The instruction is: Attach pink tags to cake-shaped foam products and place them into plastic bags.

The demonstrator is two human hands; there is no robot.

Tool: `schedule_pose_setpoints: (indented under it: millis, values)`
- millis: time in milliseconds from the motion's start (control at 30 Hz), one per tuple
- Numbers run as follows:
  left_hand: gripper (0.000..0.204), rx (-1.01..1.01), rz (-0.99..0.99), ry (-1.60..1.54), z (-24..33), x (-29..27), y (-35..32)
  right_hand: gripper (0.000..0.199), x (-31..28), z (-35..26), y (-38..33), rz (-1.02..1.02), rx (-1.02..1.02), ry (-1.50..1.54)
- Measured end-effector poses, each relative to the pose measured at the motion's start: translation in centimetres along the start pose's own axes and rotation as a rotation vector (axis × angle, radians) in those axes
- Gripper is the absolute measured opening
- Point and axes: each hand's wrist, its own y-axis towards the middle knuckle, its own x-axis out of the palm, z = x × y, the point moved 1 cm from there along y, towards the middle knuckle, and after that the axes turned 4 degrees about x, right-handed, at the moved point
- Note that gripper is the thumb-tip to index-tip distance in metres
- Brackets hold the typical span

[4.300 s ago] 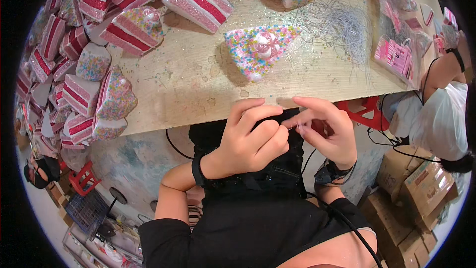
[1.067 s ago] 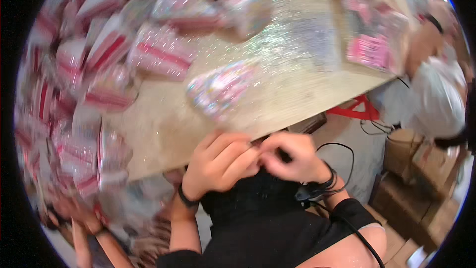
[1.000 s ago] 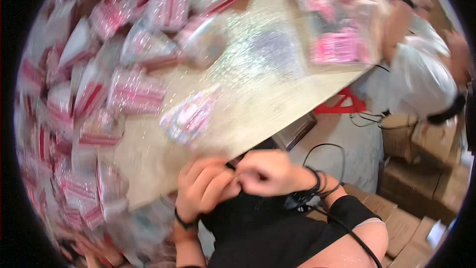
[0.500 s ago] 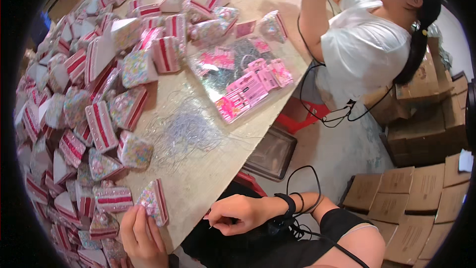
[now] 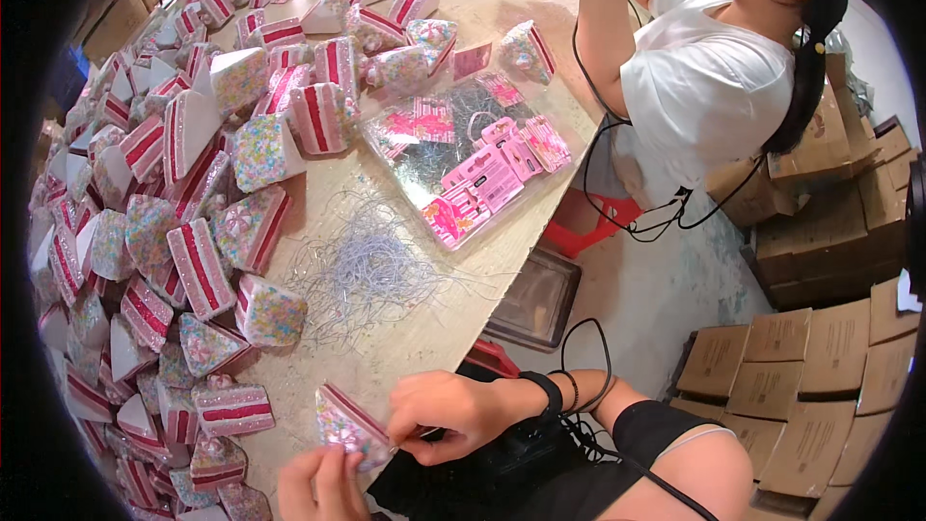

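My left hand (image 5: 326, 488) grips a toy cake slice (image 5: 340, 418), a wedge with pastel sprinkles on top and pink-red layers along its side. It is held over the table's near edge, with the fingertips on its sprinkled face. My right hand (image 5: 449, 417) is closed in a pinch at the pointed corner of that slice; whatever lies between its fingers is too small to make out. Beyond both hands lies a loose tangle of thin, pale silvery loops (image 5: 371, 265). Many more cake slices (image 5: 201, 268) are heaped on the left side.
A clear flat tray (image 5: 449, 241) with pink printed cards (image 5: 492, 178) lies past the loops. Across the table a person in a white shirt (image 5: 709, 87) holds another slice. A black cable (image 5: 610, 357) hangs by my right wrist. Cardboard boxes (image 5: 810, 367) are stacked at right.
My left hand has lifted the cake slice off the table and carried it right to my right hand. The slice has turned, and my right hand has moved slightly left to meet its corner.
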Motion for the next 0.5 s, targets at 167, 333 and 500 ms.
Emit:
schedule_pose_setpoints:
  millis: [167,333,500]
  values:
    - [0.016,-0.117,0.019,-0.090,1.1,1.0,-0.3,0.023,0.9,0.1,0.5,-0.001,-0.016,0.006]
    - [0.014,-0.342,-0.164,-0.127,1.4,0.3,0.4,0.017,1.3,0.0,0.2,-0.016,0.016,-0.006]
    - [0.014,-0.292,-0.203,-0.145,1.3,-0.4,1.4,0.019,1.4,-0.6,0.1,-0.009,-0.095,-0.157]
